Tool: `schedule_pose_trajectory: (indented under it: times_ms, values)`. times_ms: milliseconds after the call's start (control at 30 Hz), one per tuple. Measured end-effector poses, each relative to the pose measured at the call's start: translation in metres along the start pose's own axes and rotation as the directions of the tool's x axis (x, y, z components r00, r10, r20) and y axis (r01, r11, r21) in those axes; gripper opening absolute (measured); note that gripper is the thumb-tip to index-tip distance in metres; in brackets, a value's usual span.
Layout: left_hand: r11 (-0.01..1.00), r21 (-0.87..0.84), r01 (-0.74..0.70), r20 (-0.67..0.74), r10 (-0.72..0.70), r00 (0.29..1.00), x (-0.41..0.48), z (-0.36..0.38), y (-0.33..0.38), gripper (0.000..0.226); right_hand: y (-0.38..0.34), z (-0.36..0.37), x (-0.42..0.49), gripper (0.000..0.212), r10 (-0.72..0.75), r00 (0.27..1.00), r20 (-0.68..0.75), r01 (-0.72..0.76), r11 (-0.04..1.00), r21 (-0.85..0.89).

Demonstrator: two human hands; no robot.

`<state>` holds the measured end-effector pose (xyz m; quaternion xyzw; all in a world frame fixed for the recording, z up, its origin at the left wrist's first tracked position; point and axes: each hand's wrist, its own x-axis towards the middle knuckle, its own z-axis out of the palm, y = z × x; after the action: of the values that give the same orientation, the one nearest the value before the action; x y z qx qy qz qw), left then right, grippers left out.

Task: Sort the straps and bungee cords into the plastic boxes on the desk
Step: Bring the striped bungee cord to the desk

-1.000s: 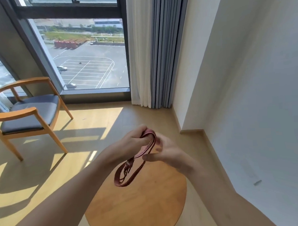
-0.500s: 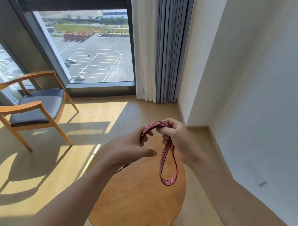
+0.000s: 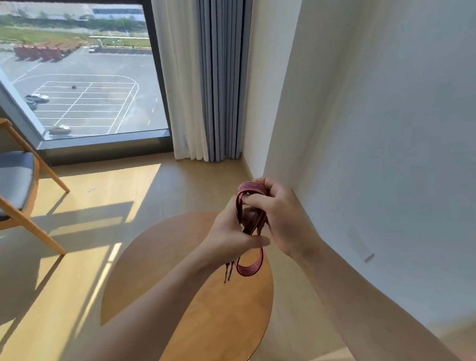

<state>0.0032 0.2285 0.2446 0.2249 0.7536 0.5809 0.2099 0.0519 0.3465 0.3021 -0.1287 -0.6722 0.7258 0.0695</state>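
Note:
A red strap with dark stripes (image 3: 249,190) is folded into loops in the air above a round wooden table (image 3: 180,264). My right hand (image 3: 285,219) pinches the upper loops between thumb and fingers. My left hand (image 3: 233,232) grips the strap lower down, close against the right hand. A short loop of the strap (image 3: 249,268) and a dark frayed end hang below my hands. No plastic boxes are in view.
A wooden chair with a grey cushion (image 3: 10,184) stands at the left on the sunlit floor. A white wall (image 3: 378,119) runs close along the right. Curtains (image 3: 207,72) hang beside a large window at the back.
My hands have come together and the long hanging loop has been folded up into shorter loops. The view has turned left to right, with the chair now at the frame's edge.

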Motion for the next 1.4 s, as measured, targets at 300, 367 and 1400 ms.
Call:
schedule_pose_trajectory:
  times_ms: [300, 367, 1400]
  values:
    - [0.915, -0.351, 0.196, 0.272, -0.101, 0.957, -0.005, 0.036, -0.005, 0.025, 0.039, -0.044, -0.094, 0.055, -0.013, 0.928, -0.372, -0.06, 0.981, -0.184]
    - [0.895, -0.374, 0.243, 0.371, -0.096, 0.924, -0.014, 0.055, 0.004, 0.025, 0.059, -0.058, -0.12, 0.069, 0.138, 0.922, -0.362, -0.2, 0.97, -0.138]
    - [0.999, 0.016, 0.044, 0.97, -0.026, 0.241, -0.431, 0.543, 0.086, 0.053, 0.141, -0.222, -0.786, 0.023, 0.164, 0.138, -0.977, -0.654, 0.756, 0.034]
